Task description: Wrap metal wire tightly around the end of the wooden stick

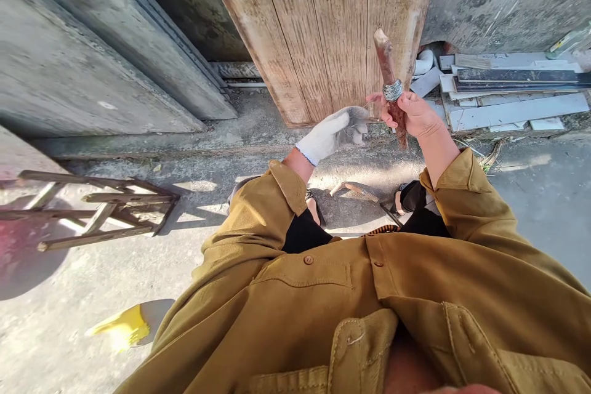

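Observation:
My right hand [419,116] is bare and closed around the lower part of a short wooden stick [384,56], which tilts with its cut end up and to the left. Silvery wire [393,91] is wound in a tight band around the stick's middle, just above my thumb. To the left, my left hand [333,129] wears a white glove, grey over the fingers. Its fingers are curled together, and faint thin strands of wire show about them, running towards the stick. The exact grip inside the glove is hard to make out.
A weathered plank panel [318,31] leans ahead of my hands. Stacked tile strips [512,101] and a white pipe [423,63] lie to the right. A wooden frame [104,200] is on the left. Between my feet is a bent piece of wood [355,189].

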A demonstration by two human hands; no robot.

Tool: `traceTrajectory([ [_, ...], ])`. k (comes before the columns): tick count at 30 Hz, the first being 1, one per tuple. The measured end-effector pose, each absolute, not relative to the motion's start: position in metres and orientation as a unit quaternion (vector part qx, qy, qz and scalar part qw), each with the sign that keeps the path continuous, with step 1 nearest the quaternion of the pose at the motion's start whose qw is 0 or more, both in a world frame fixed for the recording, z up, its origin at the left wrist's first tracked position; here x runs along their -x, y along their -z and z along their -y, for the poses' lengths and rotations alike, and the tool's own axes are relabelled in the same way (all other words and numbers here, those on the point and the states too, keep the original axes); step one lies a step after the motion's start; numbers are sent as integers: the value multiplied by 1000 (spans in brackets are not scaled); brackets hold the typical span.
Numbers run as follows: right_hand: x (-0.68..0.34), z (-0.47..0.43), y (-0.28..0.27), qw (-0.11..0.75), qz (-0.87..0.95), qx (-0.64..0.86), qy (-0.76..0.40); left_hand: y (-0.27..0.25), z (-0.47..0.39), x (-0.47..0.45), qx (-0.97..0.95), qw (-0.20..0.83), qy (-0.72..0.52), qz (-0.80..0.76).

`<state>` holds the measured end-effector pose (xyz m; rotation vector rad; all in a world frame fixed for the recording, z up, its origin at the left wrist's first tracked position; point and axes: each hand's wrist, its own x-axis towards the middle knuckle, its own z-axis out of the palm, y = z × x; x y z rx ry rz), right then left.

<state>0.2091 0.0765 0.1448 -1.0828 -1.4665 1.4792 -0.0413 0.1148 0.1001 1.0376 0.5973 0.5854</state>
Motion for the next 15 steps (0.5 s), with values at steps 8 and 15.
traceTrajectory([
  [8,-195,-72,-157,390,553,482,-556,-85,-118,36,-488,774,-286,-283],
  [15,-204,-84,-145,416,542,522,-510,-91,-122,35,-536,710,-314,-332],
])
